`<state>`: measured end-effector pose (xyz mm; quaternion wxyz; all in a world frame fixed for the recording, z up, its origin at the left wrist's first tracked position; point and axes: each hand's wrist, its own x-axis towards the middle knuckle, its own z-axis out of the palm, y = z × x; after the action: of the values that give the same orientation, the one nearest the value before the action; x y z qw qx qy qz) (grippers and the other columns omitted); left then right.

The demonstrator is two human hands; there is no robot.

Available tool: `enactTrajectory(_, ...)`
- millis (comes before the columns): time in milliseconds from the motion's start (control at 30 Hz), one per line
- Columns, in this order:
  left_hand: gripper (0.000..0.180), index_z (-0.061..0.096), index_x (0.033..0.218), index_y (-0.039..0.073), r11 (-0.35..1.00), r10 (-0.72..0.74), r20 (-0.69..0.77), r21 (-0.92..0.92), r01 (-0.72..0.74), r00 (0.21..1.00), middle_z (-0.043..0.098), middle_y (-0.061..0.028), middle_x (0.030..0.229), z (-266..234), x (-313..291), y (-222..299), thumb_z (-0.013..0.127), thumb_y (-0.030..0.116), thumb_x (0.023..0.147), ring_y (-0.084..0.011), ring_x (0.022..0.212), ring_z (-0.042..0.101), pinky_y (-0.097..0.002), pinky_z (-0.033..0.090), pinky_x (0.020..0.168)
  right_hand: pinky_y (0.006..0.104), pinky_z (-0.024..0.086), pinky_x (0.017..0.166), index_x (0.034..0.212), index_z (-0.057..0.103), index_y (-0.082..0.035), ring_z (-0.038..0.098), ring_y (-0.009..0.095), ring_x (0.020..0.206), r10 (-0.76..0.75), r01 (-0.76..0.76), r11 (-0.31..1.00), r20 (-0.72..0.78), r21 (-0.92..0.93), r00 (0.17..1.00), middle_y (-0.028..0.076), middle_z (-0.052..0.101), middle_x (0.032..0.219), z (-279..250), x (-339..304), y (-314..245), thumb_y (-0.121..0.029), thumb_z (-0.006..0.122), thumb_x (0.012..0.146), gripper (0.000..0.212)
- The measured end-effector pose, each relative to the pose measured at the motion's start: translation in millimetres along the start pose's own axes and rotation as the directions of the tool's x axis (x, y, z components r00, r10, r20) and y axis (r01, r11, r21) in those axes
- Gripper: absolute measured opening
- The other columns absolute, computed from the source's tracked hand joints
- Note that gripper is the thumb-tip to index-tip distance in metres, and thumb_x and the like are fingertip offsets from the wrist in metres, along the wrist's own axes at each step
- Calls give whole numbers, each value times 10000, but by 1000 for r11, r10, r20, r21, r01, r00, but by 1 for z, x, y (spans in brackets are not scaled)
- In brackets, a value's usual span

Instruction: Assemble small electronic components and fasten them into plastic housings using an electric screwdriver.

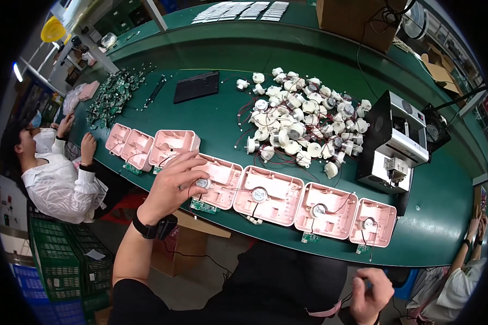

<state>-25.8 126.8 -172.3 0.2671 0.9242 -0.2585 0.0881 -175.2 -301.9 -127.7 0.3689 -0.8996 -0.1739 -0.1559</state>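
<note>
My left hand [171, 184] reaches over a row of pink plastic housings, its thumb and fingers closed around a small round motor [203, 183] at the left side of one pink housing [222, 176]. Thin wires run from the motor. To the right, three more pink housings, among them a wide one [276, 181], each hold a round motor [259, 195] with wires. Green circuit boards [203, 206] hang at the front edges of several housings. My right hand [371, 295] is off the table at the lower right, fingers curled; what they hold, if anything, cannot be made out.
A heap of white motor units [303, 116] with wires covers the table's back middle. A black-and-white machine [393, 143] stands at the right. Circuit boards [114, 97] are piled far left, near a black tray [196, 87]. Co-workers sit left [65, 179] and right [466, 287].
</note>
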Motion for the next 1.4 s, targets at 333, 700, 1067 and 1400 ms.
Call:
enactTrajectory(333, 440, 672, 1012, 9, 991, -125, -42, 46, 127, 991, 651, -139, 1086, 12, -19, -7, 792, -22, 590, -336, 1139, 615, -419, 508, 900, 277, 517, 730, 1122, 629, 34, 652, 153, 840, 323, -390, 909, -344, -147, 882, 123, 675, 953, -61, 59, 124, -105, 690, 915, 257)
enactTrajectory(700, 633, 631, 1252, 56, 980, -160, -32, 110, 163, 987, 597, -172, 1262, -20, -12, 14, 845, 109, 658, -352, 1168, 581, -408, 478, 986, 277, 516, 748, 1171, 600, 14, 646, 153, 862, 687, -493, 479, 39, 726, 726, 71, 669, 1050, -28, 113, 288, -258, 554, 1033, 308)
enactTrajectory(1067, 411, 646, 1076, 12, 978, -148, -243, -178, 106, 959, 702, -112, 932, 11, -41, 127, 835, 115, 725, -285, 892, 667, -367, 521, 796, 298, 425, 527, 1074, 505, -57, 499, 150, 533, 461, -215, 766, -284, 606, 841, 45, 546, 697, -109, 101, 128, -240, 582, 988, 216)
enactTrajectory(1400, 307, 709, 961, 62, 867, 147, 14, -483, -122, 989, 731, -54, 869, 97, -29, 182, 863, 159, 713, -230, 836, 712, -320, 543, 720, 305, 426, 510, 1016, 491, -57, 476, 161, 499, 158, 203, 703, -428, 682, 890, 58, 524, 662, -61, 174, 81, -127, 548, 968, 103)
